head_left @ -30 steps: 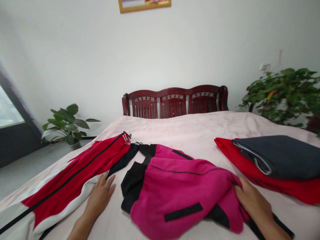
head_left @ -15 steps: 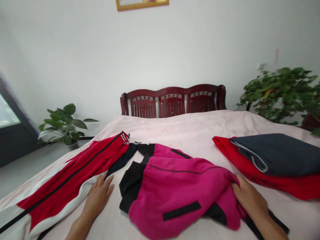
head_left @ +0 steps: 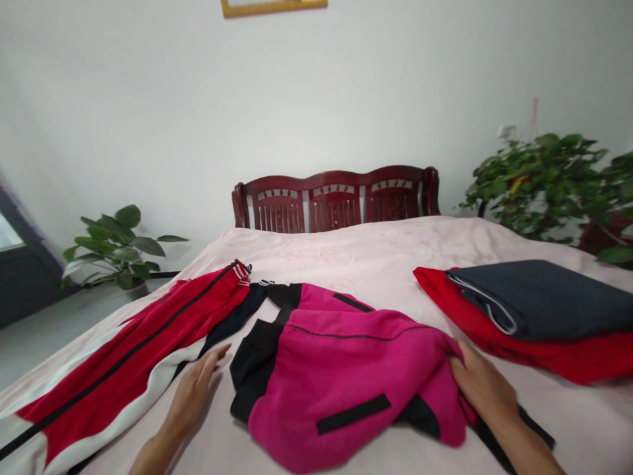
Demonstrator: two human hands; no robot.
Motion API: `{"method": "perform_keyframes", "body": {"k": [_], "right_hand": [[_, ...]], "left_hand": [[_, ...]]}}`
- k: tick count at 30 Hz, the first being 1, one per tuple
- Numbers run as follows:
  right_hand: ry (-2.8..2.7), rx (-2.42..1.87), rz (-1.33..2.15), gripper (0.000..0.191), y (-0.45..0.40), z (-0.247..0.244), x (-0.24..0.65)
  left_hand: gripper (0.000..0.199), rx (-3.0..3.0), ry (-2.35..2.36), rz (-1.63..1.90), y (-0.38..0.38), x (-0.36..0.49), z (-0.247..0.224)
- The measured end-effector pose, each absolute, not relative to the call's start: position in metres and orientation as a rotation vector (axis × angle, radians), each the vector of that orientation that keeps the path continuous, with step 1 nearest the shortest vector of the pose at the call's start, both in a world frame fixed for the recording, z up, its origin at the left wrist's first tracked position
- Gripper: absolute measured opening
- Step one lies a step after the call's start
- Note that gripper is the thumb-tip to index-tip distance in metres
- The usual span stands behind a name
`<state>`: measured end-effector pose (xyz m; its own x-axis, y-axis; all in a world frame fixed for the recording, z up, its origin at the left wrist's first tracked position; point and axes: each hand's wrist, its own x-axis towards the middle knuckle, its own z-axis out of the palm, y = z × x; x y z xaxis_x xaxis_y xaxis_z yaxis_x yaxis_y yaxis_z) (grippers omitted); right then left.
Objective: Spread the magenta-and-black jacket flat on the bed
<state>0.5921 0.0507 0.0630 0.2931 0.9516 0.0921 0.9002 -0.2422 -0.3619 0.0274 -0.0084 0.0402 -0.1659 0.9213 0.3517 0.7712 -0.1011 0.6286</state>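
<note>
Head view puts the magenta garment (head_left: 366, 369) at the lower centre of the frame, lying rumpled on the bed (head_left: 346, 260), its black ends toward the middle left. Your right hand (head_left: 487, 382), at the lower right, has its grip pinching the garment's right-hand edge; your fingertips are tucked into the cloth, so you cannot see how much of it they hold. Black fabric runs out beneath that wrist, partly covered by your forearm, which the bottom edge cuts off. Your left hand (head_left: 195, 389), at the lower left, has its grip empty, fingers extended and seen nearly edge-on; whether it touches the sheet or the red-and-white garment (head_left: 163, 353) beside it, you cannot tell. That garment, with a black stripe along it, leaves the frame at the lower left corner. A dark piece (head_left: 237, 313) shows along its right side, mostly covered, and you cannot make out whether it belongs to the same item. At the right, a folded navy cloth (head_left: 544, 297) lies on a red cloth (head_left: 578, 363), hiding most of it; both are clipped by the right edge. Behind, the bed covers the foot of the dark red headboard (head_left: 336, 204), and a gold picture frame (head_left: 274, 8) is cropped at the top.
</note>
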Motion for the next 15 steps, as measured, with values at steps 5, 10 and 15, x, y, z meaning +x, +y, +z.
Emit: {"method": "perform_keyframes", "body": {"k": [5,10,15], "right_hand": [[-1.692,-2.225,0.226,0.041,0.051,0.061,0.592],[-1.724,-2.136,0.123,0.042,0.055,0.054,0.595],[-1.898,-1.747,-0.302,0.041,0.059,0.091,0.604]], "left_hand": [[0.064,1.349,1.539,1.085,0.0,0.069,0.068],[0.065,1.204,1.57,0.992,0.013,0.105,0.079],[0.033,0.974,1.612,0.937,0.014,0.1,0.106]]}}
